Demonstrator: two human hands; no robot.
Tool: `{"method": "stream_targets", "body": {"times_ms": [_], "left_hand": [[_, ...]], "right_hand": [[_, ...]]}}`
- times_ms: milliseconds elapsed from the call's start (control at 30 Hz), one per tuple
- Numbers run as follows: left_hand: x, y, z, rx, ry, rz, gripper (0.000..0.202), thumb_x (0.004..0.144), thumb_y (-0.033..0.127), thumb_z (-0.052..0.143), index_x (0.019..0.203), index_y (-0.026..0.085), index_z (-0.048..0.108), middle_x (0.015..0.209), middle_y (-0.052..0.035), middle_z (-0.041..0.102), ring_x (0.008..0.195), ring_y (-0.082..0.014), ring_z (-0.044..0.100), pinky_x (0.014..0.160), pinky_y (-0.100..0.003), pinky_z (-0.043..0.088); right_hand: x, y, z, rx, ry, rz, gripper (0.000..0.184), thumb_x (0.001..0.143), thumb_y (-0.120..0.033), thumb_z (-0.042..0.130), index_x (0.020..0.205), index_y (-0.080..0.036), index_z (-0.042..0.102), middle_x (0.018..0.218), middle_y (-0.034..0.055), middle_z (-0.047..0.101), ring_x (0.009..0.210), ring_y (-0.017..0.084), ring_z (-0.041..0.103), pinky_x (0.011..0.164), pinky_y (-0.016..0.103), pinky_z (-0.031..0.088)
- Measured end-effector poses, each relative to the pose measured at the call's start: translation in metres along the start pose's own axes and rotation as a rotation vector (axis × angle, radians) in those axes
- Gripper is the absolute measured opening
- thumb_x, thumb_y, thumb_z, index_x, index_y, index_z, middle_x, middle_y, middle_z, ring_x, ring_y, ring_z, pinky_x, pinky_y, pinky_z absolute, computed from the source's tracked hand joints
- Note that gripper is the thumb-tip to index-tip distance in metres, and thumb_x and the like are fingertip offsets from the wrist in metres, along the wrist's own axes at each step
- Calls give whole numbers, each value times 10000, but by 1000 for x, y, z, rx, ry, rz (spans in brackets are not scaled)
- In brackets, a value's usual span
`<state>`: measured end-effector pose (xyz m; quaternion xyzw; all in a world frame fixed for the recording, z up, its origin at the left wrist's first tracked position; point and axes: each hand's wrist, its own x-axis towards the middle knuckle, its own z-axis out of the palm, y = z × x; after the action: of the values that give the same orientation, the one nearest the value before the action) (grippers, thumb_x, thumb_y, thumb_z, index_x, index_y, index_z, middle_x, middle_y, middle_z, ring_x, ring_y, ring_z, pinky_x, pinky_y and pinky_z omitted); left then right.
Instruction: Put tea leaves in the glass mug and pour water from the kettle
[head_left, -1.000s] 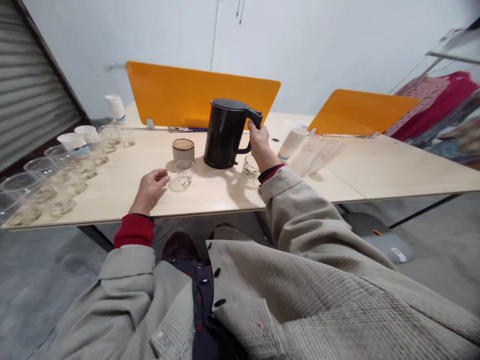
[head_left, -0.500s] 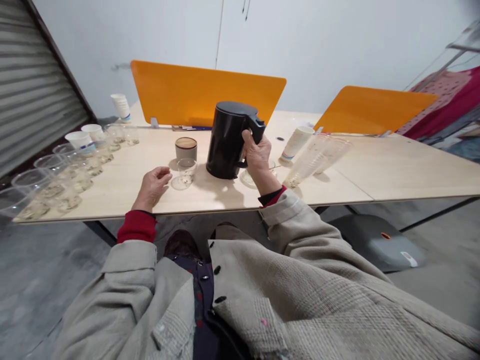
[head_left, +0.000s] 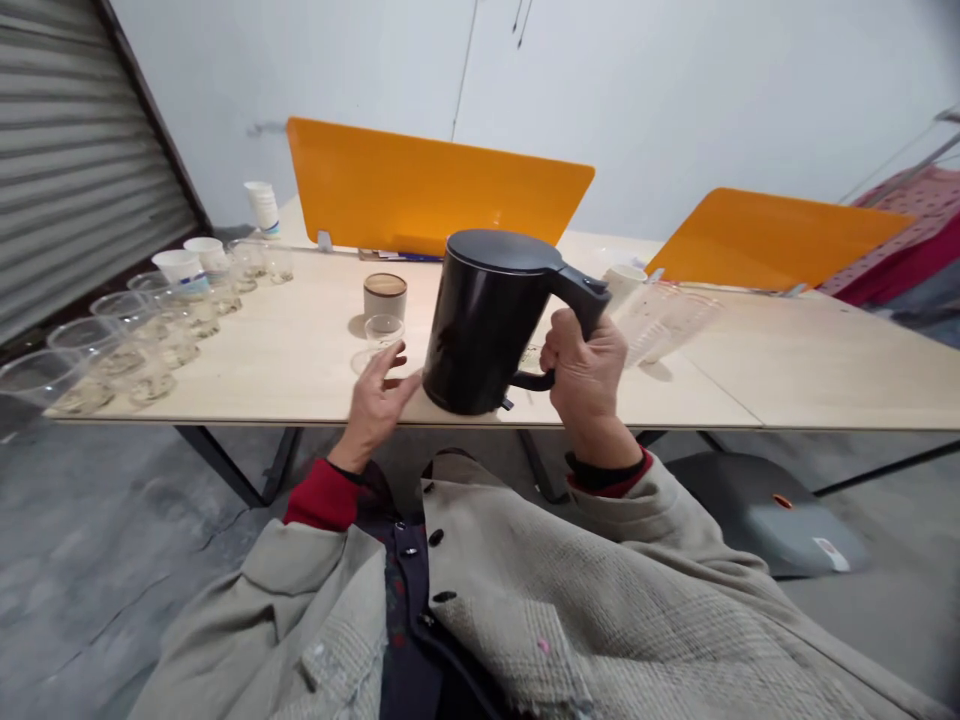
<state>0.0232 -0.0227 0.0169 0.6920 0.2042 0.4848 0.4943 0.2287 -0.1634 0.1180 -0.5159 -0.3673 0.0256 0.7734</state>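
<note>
The right hand (head_left: 589,375) grips the handle of a matte black electric kettle (head_left: 487,320), lid closed, tilted slightly; the left hand (head_left: 375,395), fingers open, touches its base.

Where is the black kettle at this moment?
In the head view, the kettle is at centre, over the table's near edge, held by its handle in the right hand, with the left hand beside its base.

A plain office-like workroom: pale desks (head_left: 787,370) joined side by side with orange dividers (head_left: 435,185), bare white walls (head_left: 675,90), a concrete floor (head_left: 97,560), a roller shutter (head_left: 67,150) at left, and clothes (head_left: 911,235) hanging far right.
</note>
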Motion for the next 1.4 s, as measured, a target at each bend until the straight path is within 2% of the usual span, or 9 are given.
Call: {"method": "stream_targets", "body": {"times_ms": [67,133,200,400,567,667,800,1033,1400], "left_hand": [[-4,1,23,-34,-52,-25,821,874,621,794,1562,234,567,1648,-189,560,1433,-346,621,1072,-487,601],[-3,1,38,-51,-74,-63,921,868,643,803,1633,237,491,1729,-190,463,1554,-381,504,1189,-539,524],[-1,2,47,-69,-73,-85,969,840,636,839,1645,237,478,1715,-176,486,1572,-389,474,1219,-540,497],[-13,23,60,-105,1,-107,872,824,601,873,1554,236,567,1468,-142,695,1374,-334,638,1102,-471,580],[-27,44,71,-100,63,-143,698,827,628,866,1356,227,648,1309,-127,757,1219,-299,716,992,-407,614],[-28,52,73,-93,64,-168,637,846,625,850,1293,223,641,1254,-126,774,1186,-297,731,981,-404,607],[-26,53,75,-98,72,-204,576,866,587,835,1249,212,626,1230,-138,780,1141,-298,746,975,-422,598],[-25,50,78,-241,87,-255,543,883,543,824,1250,202,615,1225,-143,784,1093,-272,764,980,-409,598],[-22,44,79,-300,95,-321,511,905,507,807,1264,193,626,1226,-134,779,1116,-259,749,949,-380,601]], "right_hand": [[1,-8,-3,-7,-27,-8,659,700,-746,919,746,-259,476,544,-129,362,404,49,352,341,194,300],[2,-15,-5,-29,-63,-16,640,731,-735,907,749,-262,476,544,-125,372,400,53,350,337,197,299],[4,-22,-5,-58,-98,-20,624,757,-734,891,757,-266,479,543,-121,382,398,59,350,335,204,295],[15,-54,-1,-163,-208,49,516,817,-616,896,765,-258,527,545,-111,390,424,62,360,363,206,292],[32,-82,7,-241,-319,159,421,878,-486,862,741,-231,557,580,-86,436,453,48,354,388,191,275],[42,-90,14,-317,-395,192,396,917,-479,835,762,-222,578,599,-71,459,461,48,374,394,189,278],[51,-94,26,-382,-482,209,463,931,-573,817,770,-233,548,605,-62,464,457,53,366,383,200,282],[68,-90,44,-479,-564,234,487,954,-577,794,767,-238,499,603,-67,458,447,49,359,374,189,285],[83,-81,60,-542,-576,256,469,951,-546,805,754,-229,522,563,-65,475,429,44,355,348,182,271]]}}
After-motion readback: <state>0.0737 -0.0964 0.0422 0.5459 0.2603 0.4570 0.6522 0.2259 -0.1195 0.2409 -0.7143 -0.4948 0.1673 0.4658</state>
